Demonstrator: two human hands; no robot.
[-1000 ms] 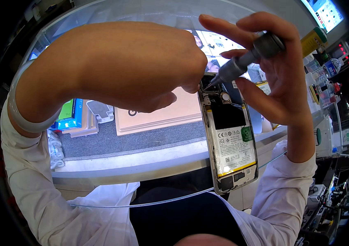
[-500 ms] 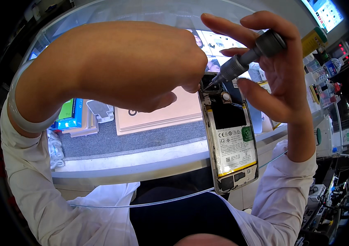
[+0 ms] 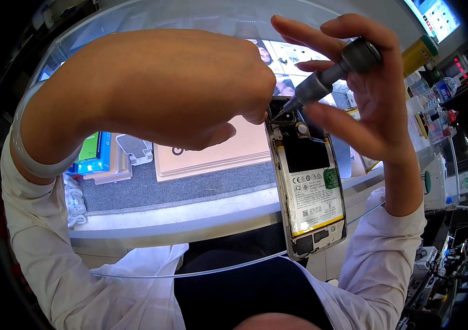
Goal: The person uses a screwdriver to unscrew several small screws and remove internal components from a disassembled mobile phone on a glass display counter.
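My left hand (image 3: 190, 88), fingers curled, grips the upper left edge of an opened smartphone (image 3: 330, 242); the fingertips on it are hidden. The phone hangs tilted toward me with its insides bare: a white battery (image 3: 316, 206) with a yellow lower edge, a black sheet above it and a round metallic part (image 3: 301, 128). My right hand (image 3: 377, 115) holds a dark grey precision screwdriver (image 3: 313, 88) slantwise, its cap against the index finger. The screwdriver's thin tip touches or nearly touches the phone's top end by the camera area. The right thumb is slightly blurred near the shaft.
Beyond the phone, a glass-topped counter holds a grey mat (image 3: 190, 192), flat tan boxes (image 3: 212, 157), a blue and green box (image 3: 93, 154) and a white bundled cable (image 3: 74, 201). A yellow bottle (image 3: 418, 55) stands far right. A thin cord (image 3: 212, 273) crosses before my lap.
My right thumb has swung left toward the screwdriver's shaft, and the hand has shifted slightly. The left hand and the phone have hardly moved.
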